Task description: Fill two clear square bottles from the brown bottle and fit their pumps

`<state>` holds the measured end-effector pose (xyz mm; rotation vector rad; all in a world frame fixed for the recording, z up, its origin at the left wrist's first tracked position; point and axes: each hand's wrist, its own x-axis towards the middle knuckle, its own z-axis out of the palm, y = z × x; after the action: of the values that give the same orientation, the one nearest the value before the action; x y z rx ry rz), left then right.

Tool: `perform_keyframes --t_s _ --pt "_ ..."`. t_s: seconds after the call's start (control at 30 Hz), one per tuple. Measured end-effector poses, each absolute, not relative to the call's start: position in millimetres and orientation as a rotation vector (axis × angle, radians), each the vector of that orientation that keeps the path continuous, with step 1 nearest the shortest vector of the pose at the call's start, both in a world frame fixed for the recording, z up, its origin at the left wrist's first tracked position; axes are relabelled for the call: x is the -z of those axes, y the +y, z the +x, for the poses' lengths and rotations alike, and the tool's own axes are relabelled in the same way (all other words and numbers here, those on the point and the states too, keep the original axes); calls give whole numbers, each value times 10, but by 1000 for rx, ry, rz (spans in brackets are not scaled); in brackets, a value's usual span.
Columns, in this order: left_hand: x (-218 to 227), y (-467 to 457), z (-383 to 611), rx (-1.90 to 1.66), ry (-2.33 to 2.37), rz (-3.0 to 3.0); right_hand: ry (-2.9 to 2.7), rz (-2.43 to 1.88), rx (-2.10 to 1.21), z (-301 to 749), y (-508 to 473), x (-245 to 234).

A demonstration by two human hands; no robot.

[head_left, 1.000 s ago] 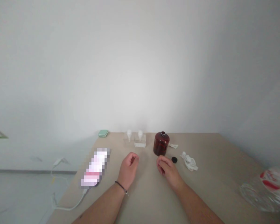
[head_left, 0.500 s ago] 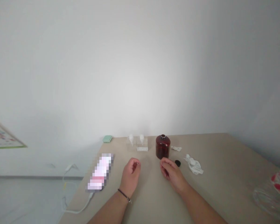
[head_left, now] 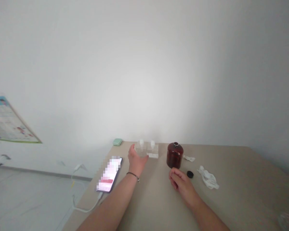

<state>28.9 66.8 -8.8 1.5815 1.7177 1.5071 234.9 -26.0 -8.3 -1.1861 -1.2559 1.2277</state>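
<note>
Left hand [head_left: 137, 160] is out at the front of the worktop [head_left: 233, 195], open, thumb up and apart, fingers spread toward two clear square bottles [head_left: 146, 150]. The fingers are right at the nearer bottle's base, but contact can't be told from this angle; no grip visible. Bottles stand side by side, upright, thick clear bodies with white conical tips, near the far edge. Dark cord bracelet [head_left: 134, 175] on the left wrist.

Right hand [head_left: 180, 182] sits lower on the worktop, fingers curled loosely and pressed together, holding nothing. Nearest to it: black cap [head_left: 190, 174], just past the fingertips, and a dark red glossy round bottle [head_left: 175, 155] with a metal-ringed neck, uncapped as far as visible.

Beyond those: small white scrap [head_left: 189, 158] by the red bottle, crumpled white cloth [head_left: 208, 178] to the right. Left side: phone [head_left: 109, 175], screen pixelated, with white cable [head_left: 86, 209] running off the edge; flat green case [head_left: 117, 142] at the far edge. Poster [head_left: 11, 121] on the wall.
</note>
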Motion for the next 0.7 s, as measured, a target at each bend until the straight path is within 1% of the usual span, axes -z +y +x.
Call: perform_keyframes --t_s 0.17,0.37,0.7 --pt "35 949 276 -1427 1624 1673 -1357 -1210 -1184 2340 -288 67" --pt "53 1051 208 -1329 1552 1753 -1414 -1202 -1177 2337 -288 68" --pt "20 935 206 -1404 1606 1769 -1444 -1203 -1158 2351 -278 113"
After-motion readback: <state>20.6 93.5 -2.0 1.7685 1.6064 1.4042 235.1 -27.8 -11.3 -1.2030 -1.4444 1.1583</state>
